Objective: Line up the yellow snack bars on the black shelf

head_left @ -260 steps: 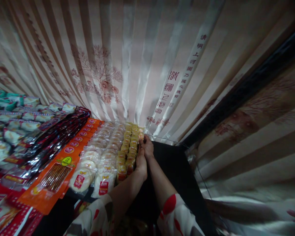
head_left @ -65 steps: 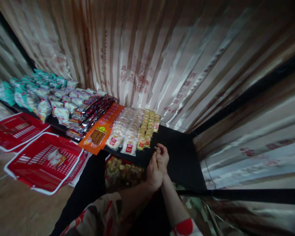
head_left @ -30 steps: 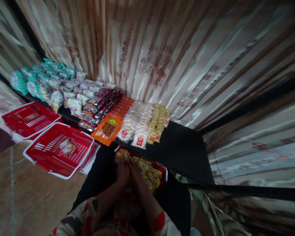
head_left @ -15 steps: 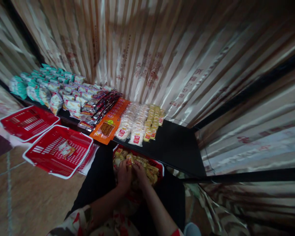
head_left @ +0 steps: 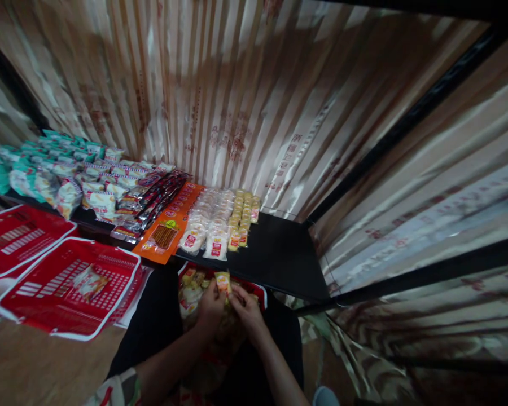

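Observation:
Over a red basket (head_left: 260, 294) of wrapped snacks between my knees, I hold up a small yellow snack packet (head_left: 223, 280). My left hand (head_left: 212, 304) pinches its left side. The fingers of my right hand (head_left: 244, 306) close on its lower right edge. Beyond my hands, on the black shelf (head_left: 281, 254), similar yellow packets (head_left: 240, 220) stand in short rows. Beside them lie rows of white-wrapped round snacks (head_left: 215, 246) with red labels.
Left along the shelf are an orange bag (head_left: 163, 237), dark red and silver packets (head_left: 152, 197), white bags (head_left: 101, 200) and green bags (head_left: 21, 183). Two red baskets stand at the left; the nearer basket (head_left: 122, 259) holds one packet (head_left: 88, 282). A pleated curtain (head_left: 237, 84) hangs behind.
The yellow packet has come up out of the basket's heap and stands more upright between my fingers. My view has turned right, so the shelf and baskets appear further left.

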Motion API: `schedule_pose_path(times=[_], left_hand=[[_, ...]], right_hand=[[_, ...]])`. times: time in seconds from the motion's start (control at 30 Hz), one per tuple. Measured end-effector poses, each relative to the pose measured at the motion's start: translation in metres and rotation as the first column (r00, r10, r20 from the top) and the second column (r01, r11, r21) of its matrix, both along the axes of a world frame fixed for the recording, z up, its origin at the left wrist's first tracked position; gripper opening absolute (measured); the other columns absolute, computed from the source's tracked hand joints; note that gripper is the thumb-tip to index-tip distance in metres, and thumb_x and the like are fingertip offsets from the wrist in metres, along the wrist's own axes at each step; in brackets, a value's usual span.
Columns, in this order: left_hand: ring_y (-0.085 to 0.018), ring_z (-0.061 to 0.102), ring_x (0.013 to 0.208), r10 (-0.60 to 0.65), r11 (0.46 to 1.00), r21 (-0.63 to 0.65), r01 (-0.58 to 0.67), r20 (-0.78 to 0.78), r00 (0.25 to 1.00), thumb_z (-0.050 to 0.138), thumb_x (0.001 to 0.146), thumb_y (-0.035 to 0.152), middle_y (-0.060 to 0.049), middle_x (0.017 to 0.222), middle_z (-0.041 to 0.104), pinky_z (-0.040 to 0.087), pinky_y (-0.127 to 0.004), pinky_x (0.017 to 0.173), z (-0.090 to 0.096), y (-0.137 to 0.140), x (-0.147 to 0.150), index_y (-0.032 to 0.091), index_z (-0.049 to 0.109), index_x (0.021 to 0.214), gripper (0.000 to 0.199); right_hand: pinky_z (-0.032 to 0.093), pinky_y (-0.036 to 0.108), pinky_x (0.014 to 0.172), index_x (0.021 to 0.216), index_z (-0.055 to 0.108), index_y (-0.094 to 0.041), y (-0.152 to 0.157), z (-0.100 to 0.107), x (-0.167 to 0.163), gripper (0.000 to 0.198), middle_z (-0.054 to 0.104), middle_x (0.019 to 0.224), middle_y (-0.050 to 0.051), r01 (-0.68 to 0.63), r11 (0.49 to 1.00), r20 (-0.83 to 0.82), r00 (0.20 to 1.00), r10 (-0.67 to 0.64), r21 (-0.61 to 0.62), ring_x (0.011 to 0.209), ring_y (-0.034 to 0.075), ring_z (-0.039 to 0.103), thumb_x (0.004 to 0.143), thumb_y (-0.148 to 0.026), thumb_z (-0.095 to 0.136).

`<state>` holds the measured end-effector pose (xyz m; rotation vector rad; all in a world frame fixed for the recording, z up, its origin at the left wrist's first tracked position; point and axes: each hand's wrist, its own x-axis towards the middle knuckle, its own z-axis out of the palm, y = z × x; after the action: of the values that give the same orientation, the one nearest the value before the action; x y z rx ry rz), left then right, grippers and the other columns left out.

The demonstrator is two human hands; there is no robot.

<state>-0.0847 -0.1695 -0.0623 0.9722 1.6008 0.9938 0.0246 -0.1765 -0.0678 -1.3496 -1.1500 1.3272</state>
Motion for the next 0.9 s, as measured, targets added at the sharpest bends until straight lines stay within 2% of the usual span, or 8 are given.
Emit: schedule_pose_path(times=[0.07, 0.17, 0.3, 0.4, 0.53, 0.63, 0.73, 0.9], left_hand=[[-0.017, 0.065, 0.083, -0.038, 0.996, 0.079, 0.035, 0.026, 0.999, 0.05, 0.076, 0.015, -0.006, 0.09, 0.07, 0.049, -0.026, 0.078, 0.004, 0.007, 0.009, 0.014, 0.06, 0.102, 0.028], [-0.016, 0.064, 0.082, -0.104, 0.983, 0.159, 0.096, 0.046, 0.993, 0.051, 0.077, 0.018, -0.006, 0.092, 0.07, 0.05, -0.026, 0.077, 0.013, 0.017, 0.023, 0.015, 0.059, 0.105, 0.03], [-0.015, 0.063, 0.082, -0.169, 0.966, 0.195, 0.167, -0.008, 0.986, 0.049, 0.077, 0.016, -0.006, 0.097, 0.069, 0.05, -0.026, 0.078, 0.027, 0.033, 0.043, 0.017, 0.059, 0.106, 0.031], [-0.017, 0.063, 0.091, -0.207, 0.96, 0.179, 0.214, -0.059, 0.977, 0.048, 0.078, 0.015, -0.008, 0.105, 0.067, 0.049, -0.029, 0.084, 0.035, 0.047, 0.059, 0.016, 0.057, 0.113, 0.036], [-0.022, 0.053, 0.114, -0.152, 0.967, 0.181, 0.177, -0.14, 0.978, 0.048, 0.079, 0.016, -0.016, 0.124, 0.056, 0.042, -0.033, 0.098, 0.04, 0.065, 0.082, 0.009, 0.048, 0.126, 0.047], [-0.021, 0.045, 0.124, -0.144, 0.97, 0.168, 0.176, -0.186, 0.972, 0.046, 0.081, 0.016, -0.015, 0.133, 0.05, 0.035, -0.032, 0.105, 0.046, 0.075, 0.097, 0.009, 0.047, 0.128, 0.048], [-0.02, 0.039, 0.129, -0.202, 0.967, 0.108, 0.231, -0.231, 0.952, 0.043, 0.083, 0.016, -0.013, 0.137, 0.046, 0.026, -0.03, 0.111, 0.055, 0.087, 0.108, 0.009, 0.047, 0.128, 0.046], [-0.018, 0.031, 0.134, -0.283, 0.959, -0.009, 0.284, -0.13, 0.95, 0.039, 0.087, 0.021, -0.01, 0.144, 0.037, 0.02, -0.028, 0.113, 0.062, 0.119, 0.119, 0.01, 0.041, 0.134, 0.049]], right_hand=[[0.052, 0.042, 0.081, 0.09, 0.07, -0.023, 0.008, 0.013, 0.011, 0.038, 0.072, 0.085, 0.006, -0.031, 0.999, -0.034, 0.999, 0.03, -0.016, 0.079, 0.025, 0.068, 0.063, -0.049, 0.07], [0.051, 0.04, 0.084, 0.094, 0.069, -0.023, 0.018, 0.031, 0.03, 0.038, 0.072, 0.088, 0.006, -0.002, 1.0, -0.011, 1.0, 0.003, 0.013, 0.084, 0.024, 0.067, 0.064, -0.046, 0.07], [0.051, 0.038, 0.081, 0.097, 0.067, -0.022, 0.033, 0.04, 0.055, 0.04, 0.071, 0.089, 0.006, 0.022, 0.999, 0.02, 1.0, -0.023, 0.05, 0.084, 0.023, 0.066, 0.063, -0.043, 0.071], [0.051, 0.037, 0.08, 0.093, 0.067, -0.021, 0.048, 0.039, 0.071, 0.037, 0.071, 0.087, 0.006, 0.061, 0.995, 0.04, 0.997, -0.064, 0.078, 0.082, 0.022, 0.066, 0.063, -0.041, 0.071], [0.05, 0.034, 0.08, 0.091, 0.065, -0.02, 0.074, 0.036, 0.089, 0.036, 0.07, 0.084, 0.005, 0.165, 0.979, 0.045, 0.984, -0.171, 0.116, 0.08, 0.02, 0.064, 0.061, -0.039, 0.071], [0.05, 0.032, 0.078, 0.089, 0.064, -0.019, 0.097, 0.032, 0.098, 0.038, 0.069, 0.082, 0.004, 0.229, 0.968, 0.038, 0.972, -0.234, 0.107, 0.078, 0.019, 0.063, 0.058, -0.039, 0.071], [0.05, 0.031, 0.076, 0.088, 0.063, -0.018, 0.123, 0.026, 0.106, 0.038, 0.067, 0.08, 0.003, 0.272, 0.955, 0.055, 0.958, -0.28, 0.122, 0.076, 0.018, 0.063, 0.057, -0.04, 0.07], [0.049, 0.031, 0.073, 0.09, 0.062, -0.019, 0.167, 0.018, 0.115, 0.034, 0.067, 0.078, 0.002, 0.293, 0.934, 0.168, 0.929, -0.328, 0.205, 0.073, 0.018, 0.062, 0.062, -0.039, 0.063]])
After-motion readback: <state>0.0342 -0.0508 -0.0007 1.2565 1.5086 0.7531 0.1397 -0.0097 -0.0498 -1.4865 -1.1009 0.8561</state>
